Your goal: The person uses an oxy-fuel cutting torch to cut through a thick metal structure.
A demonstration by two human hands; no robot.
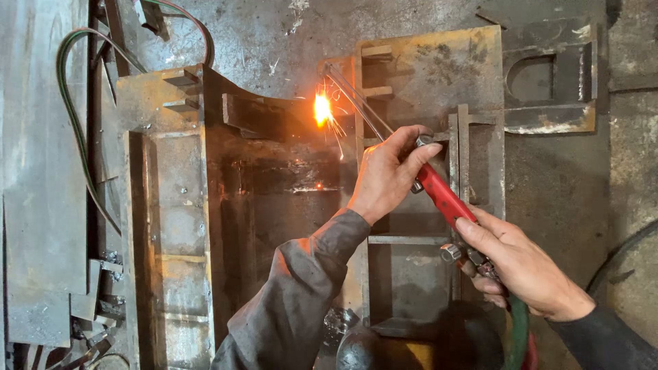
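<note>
A person holds a cutting torch [439, 192] with both hands over a rusty steel fabrication [171, 205], a box-like weldment of plates and ribs that lies flat and serves as the landmark here. The left hand [387, 175] sits forward on the torch, at the fabrication's right edge, its fingers [418, 154] clenched around the top of the red handle where the thin metal tubes begin; that forward grip looks meant to steady the long tubes so the tip stays on line. The right hand [521, 264] is further right of the fabrication and nearer the person, its fingers wrapped around the rear of the handle by the valve knobs [450, 252], probably so the gas can be adjusted without letting go. From that hand a green hose [519, 329] runs down towards the bottom edge. The torch slants up and left, and its tip meets the upper right part of the fabrication, where a bright orange flame [322, 109] throws sparks downward. Whether the tip touches the steel or hovers just off it is hard to tell through the glare. A second flat plate with ribs [425, 75] lies just right of the fabrication, under the torch, and a green cable [72, 116] loops along its left side.
</note>
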